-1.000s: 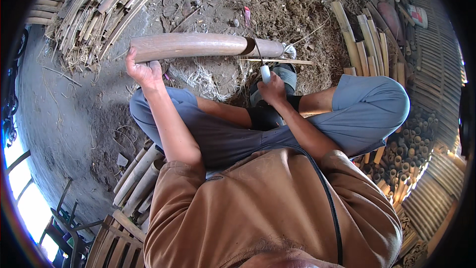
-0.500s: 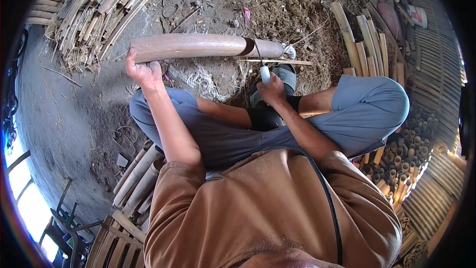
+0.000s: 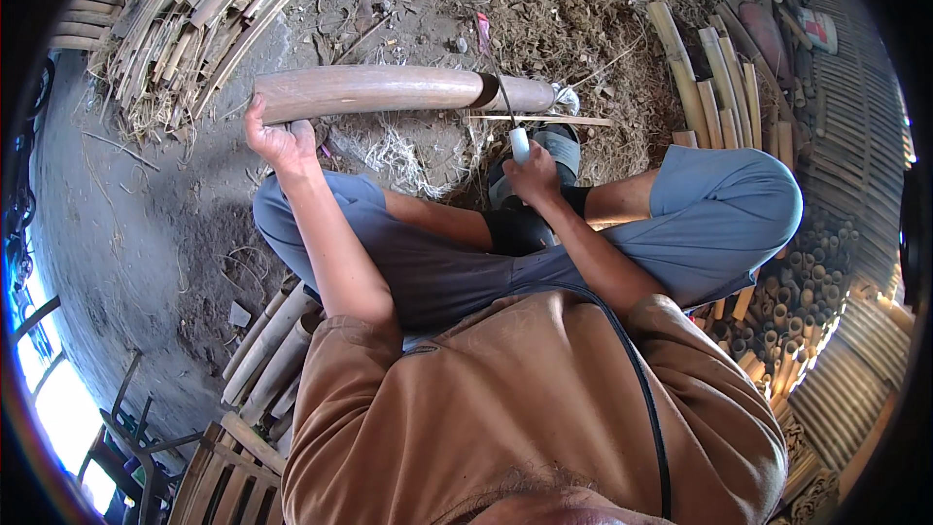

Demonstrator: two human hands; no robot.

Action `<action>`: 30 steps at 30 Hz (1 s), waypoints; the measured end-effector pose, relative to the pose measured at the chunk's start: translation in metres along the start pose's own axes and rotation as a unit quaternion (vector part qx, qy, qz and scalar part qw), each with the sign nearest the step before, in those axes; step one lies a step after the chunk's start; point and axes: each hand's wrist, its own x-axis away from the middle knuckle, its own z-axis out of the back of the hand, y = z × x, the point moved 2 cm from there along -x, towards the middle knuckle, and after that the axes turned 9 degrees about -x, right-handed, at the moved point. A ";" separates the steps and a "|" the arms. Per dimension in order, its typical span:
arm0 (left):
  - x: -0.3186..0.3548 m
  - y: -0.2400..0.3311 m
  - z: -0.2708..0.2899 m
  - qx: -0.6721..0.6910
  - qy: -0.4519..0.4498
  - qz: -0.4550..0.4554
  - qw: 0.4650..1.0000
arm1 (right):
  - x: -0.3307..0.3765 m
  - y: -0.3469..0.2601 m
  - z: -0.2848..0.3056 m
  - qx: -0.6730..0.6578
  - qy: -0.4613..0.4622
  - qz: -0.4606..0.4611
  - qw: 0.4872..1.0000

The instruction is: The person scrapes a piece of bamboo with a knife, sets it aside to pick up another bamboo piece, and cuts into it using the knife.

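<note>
A thick, brownish bamboo pole (image 3: 374,91) lies crosswise in front of my legs. My left hand (image 3: 282,143) is closed around its left end, thumb up along the cut edge. Its dark hollow end shows at the right, beside a shorter bamboo length (image 3: 528,94). My right hand (image 3: 535,177) grips the pale handle (image 3: 520,145) of a thin-bladed hand tool. Its narrow dark blade (image 3: 501,81) points away from me and crosses the bamboo near the dark opening. Whether this is a knife or a saw I cannot tell.
Split bamboo strips (image 3: 209,10) are heaped at the far left. Upright bamboo pieces (image 3: 680,68) stand at the right, with cut tubes (image 3: 797,297) stacked nearer. Whitish shavings (image 3: 398,160) lie below the pole. A sandal (image 3: 559,148) and my crossed legs are close to my right hand.
The bamboo pole and my left hand have shifted very slightly left. The tool in my right hand stays in nearly the same place.
</note>
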 end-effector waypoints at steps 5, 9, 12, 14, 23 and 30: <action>-0.002 -0.001 0.000 0.006 0.004 0.005 1.000 | -0.001 -0.001 -0.001 -0.008 -0.051 0.016 0.999; -0.001 0.000 0.002 0.001 0.008 -0.002 1.000 | 0.003 -0.016 0.003 -0.021 -0.082 0.023 0.996; 0.000 0.000 0.001 -0.009 0.012 -0.009 1.000 | 0.000 -0.007 0.000 0.012 -0.039 0.026 0.999; 0.000 -0.001 -0.001 -0.014 0.014 -0.013 1.000 | -0.003 0.000 0.000 0.008 -0.034 0.008 0.999; 0.001 0.001 -0.002 0.003 0.003 -0.005 1.000 | 0.000 -0.003 0.001 0.003 -0.035 -0.015 0.999; 0.003 0.001 -0.003 0.001 0.009 -0.004 1.000 | 0.000 0.000 0.000 0.010 -0.009 0.001 1.000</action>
